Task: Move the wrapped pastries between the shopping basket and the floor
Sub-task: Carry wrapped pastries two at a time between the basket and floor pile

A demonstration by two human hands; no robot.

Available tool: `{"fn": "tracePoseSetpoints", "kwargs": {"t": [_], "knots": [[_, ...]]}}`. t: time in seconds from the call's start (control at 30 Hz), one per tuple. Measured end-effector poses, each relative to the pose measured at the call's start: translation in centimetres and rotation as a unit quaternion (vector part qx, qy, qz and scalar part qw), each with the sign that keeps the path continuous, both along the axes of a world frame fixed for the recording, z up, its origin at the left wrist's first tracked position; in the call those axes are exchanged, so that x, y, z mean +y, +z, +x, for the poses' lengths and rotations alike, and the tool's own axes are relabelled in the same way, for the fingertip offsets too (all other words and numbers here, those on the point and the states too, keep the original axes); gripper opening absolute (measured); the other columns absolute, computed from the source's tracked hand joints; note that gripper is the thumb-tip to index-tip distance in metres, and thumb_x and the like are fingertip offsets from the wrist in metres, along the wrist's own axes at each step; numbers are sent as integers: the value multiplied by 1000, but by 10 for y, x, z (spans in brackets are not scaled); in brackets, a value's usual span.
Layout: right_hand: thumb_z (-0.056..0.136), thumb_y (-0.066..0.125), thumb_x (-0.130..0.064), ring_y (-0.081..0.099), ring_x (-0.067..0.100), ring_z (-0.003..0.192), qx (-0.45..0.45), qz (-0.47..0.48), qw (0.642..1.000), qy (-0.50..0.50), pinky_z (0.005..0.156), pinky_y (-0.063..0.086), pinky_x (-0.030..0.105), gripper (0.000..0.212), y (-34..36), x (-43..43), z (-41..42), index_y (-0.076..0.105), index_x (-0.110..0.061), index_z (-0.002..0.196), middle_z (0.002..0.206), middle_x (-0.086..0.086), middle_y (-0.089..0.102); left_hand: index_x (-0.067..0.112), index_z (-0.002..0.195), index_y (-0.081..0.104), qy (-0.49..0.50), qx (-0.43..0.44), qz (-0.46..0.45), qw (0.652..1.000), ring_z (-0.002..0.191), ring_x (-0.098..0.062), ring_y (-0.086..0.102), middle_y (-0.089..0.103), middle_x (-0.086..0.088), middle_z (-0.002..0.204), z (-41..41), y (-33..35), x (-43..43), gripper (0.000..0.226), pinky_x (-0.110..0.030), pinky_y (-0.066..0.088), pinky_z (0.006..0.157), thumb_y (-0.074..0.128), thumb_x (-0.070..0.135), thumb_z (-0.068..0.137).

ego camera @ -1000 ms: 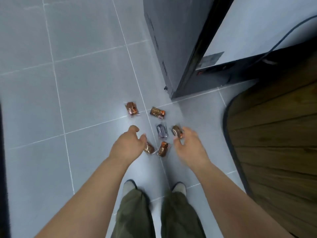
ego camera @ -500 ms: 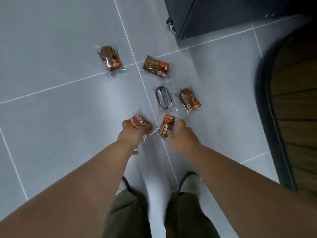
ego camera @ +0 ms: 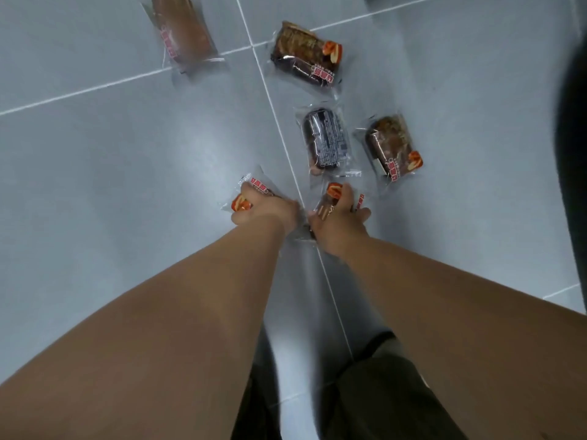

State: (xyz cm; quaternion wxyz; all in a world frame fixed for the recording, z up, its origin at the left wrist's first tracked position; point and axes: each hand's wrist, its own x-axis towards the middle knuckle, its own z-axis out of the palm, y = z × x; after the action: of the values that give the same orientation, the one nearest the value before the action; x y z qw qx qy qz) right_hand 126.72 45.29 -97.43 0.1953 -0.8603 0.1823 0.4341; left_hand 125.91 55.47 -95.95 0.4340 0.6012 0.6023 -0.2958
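On the glossy grey tile floor (ego camera: 111, 160), L hand (ego camera: 270, 211) curls round a crinkly clear-wrapped pastry (ego camera: 246, 193), mostly hiding it; R hand (ego camera: 338, 219) grips a second pastry (ego camera: 332, 193). Four more lie beyond; far-left pastry (ego camera: 184, 30) blurred, cut off at top.

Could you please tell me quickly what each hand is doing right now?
Left hand: closed around the near-left wrapped pastry.
Right hand: fingers curled over the near-right wrapped pastry, gripping it.

2 bare, unsleeved forearms (ego camera: 190, 312), bare left hand (ego camera: 270, 212), bare right hand (ego camera: 336, 217), dark olive-green fabric trousers (ego camera: 381, 398) near centre
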Motion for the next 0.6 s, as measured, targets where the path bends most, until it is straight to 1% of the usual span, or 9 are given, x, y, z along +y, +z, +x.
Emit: {"fn": "tracePoseSetpoints", "kwargs": {"t": [0.07, 0.13, 0.27, 0.33, 0.43, 0.47, 0.53, 0.57, 0.6], "knots": [[89, 60, -36, 44, 39, 117, 6, 8, 1000, 19, 101, 43, 46, 86, 6, -2, 4, -2, -33, 148, 138, 20, 16, 25, 146, 14, -21, -12, 4, 1000, 121, -39, 42, 27, -20, 141, 0, 6, 0, 82, -41, 37, 106, 67, 25, 83], [87, 63, -36, 47, 38, 116, 7, 31, 999, 41, 100, 43, 41, 84, 25, -3, 6, 5, -34, 147, 135, 18, 23, 27, 148, 12, -14, -48, 2, 999, 122, -35, 41, 23, -20, 144, -5, 22, 2, 78, -32, 34, 103, 60, 18, 88], [86, 65, -36, 52, 34, 109, -31, 90, 995, 33, 93, 42, 34, 79, 96, 3, 3, 13, -38, 146, 128, 13, 32, 24, 148, 5, -3, -137, 17, 990, 113, -31, 49, 33, -17, 139, -22, 83, 19, 82, -31, 40, 97, 57, 15, 85], [85, 66, -37, 53, 29, 107, -69, 132, 989, 16, 93, 40, 29, 77, 145, 9, 0, 17, -40, 145, 127, 11, 33, 16, 145, 5, 13, -182, 35, 983, 104, -25, 54, 44, -10, 132, -26, 130, 29, 83, -21, 42, 84, 61, 14, 84], [85, 67, -34, 48, 13, 103, -115, 198, 973, -15, 90, 33, 17, 77, 233, 18, 0, 19, -40, 145, 124, 1, 29, 12, 141, 12, 37, -240, 60, 968, 71, -3, 52, 55, -1, 104, -24, 219, 42, 75, -3, 35, 50, 62, 11, 84], [86, 67, -32, 45, 3, 98, -130, 215, 968, -29, 88, 30, 10, 77, 264, 21, 1, 20, -40, 145, 122, -3, 27, 14, 141, 12, 42, -251, 63, 965, 69, 3, 50, 56, 3, 98, -22, 252, 46, 74, -1, 34, 46, 61, 11, 85], [86, 67, -28, 43, -10, 87, -161, 239, 956, -55, 75, 25, -7, 76, 331, 26, 4, 20, -41, 145, 118, -9, 25, 15, 142, 14, 47, -274, 68, 958, 69, 7, 49, 58, 5, 96, -17, 320, 54, 73, 2, 33, 45, 60, 11, 85], [86, 66, -27, 43, -11, 85, -174, 249, 951, -64, 71, 25, -9, 76, 366, 28, 6, 20, -42, 144, 118, -10, 25, 15, 141, 14, 48, -287, 70, 954, 69, 7, 49, 59, 6, 96, -15, 356, 56, 72, 2, 33, 45, 60, 11, 86], [86, 66, -27, 44, -8, 87, -185, 258, 946, -70, 73, 28, -6, 76, 401, 28, 8, 18, -44, 144, 118, -10, 25, 15, 141, 15, 47, -298, 70, 951, 69, 7, 49, 59, 7, 94, -14, 393, 58, 72, 2, 34, 45, 60, 11, 86]]}}
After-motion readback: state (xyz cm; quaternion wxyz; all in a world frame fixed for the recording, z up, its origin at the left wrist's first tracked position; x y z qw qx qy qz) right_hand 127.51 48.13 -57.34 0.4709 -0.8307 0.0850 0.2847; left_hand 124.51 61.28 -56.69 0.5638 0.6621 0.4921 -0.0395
